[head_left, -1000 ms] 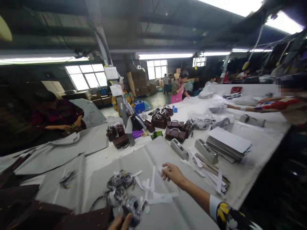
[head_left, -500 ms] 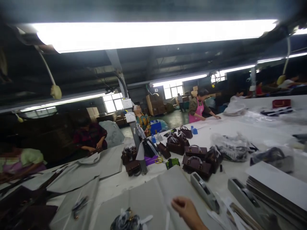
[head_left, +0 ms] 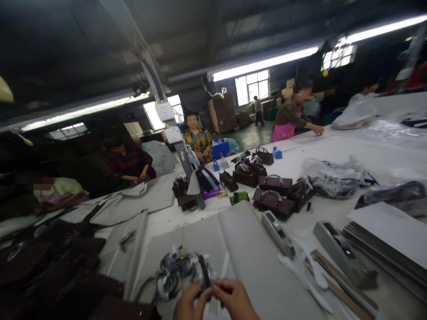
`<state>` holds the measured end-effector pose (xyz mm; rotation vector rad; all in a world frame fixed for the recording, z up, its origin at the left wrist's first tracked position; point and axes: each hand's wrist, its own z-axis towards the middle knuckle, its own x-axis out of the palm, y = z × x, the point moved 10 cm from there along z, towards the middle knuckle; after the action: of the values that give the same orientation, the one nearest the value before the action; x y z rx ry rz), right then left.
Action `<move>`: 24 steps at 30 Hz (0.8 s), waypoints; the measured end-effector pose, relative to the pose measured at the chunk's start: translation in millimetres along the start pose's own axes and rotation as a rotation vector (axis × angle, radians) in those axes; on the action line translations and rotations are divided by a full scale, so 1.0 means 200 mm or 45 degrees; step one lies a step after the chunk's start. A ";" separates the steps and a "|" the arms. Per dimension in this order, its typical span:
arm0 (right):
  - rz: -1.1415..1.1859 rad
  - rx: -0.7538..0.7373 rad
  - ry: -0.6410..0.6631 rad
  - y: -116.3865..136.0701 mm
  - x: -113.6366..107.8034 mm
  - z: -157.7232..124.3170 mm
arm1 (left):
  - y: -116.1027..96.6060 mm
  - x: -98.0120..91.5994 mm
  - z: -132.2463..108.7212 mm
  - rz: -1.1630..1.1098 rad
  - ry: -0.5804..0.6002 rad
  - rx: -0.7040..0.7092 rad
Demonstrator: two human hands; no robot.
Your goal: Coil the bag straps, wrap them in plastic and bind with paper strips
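Observation:
At the bottom middle of the head view, my left hand [head_left: 191, 302] and my right hand [head_left: 233, 298] are close together. Both pinch a dark strap [head_left: 204, 270] that sticks up between them. Just beyond lies a pile of coiled straps in clear wrapping [head_left: 176, 266], on grey sheet material [head_left: 247, 244]. My fingertips hide the strap's lower end.
Dark brown handbags [head_left: 273, 202] stand at the table's middle around a post with sockets [head_left: 173, 134]. Two tape dispensers [head_left: 276, 233] and stacked boards [head_left: 390, 231] lie right. Dark bags [head_left: 76, 275] fill the lower left. Several people sit or stand beyond.
My left hand has come into view, and my right hand has moved left and down to it. A dark strap is now between them. The view has tilted down.

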<state>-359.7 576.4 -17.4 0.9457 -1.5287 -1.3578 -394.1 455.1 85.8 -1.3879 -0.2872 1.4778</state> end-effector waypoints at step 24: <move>0.678 0.307 -0.104 -0.06 0.27 -0.60 | -0.10 -0.04 -0.49 0.517 0.334 0.147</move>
<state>-266.1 484.7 -17.9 0.5626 -1.8689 -0.8528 -302.8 412.8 76.8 -1.5868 0.2574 1.5819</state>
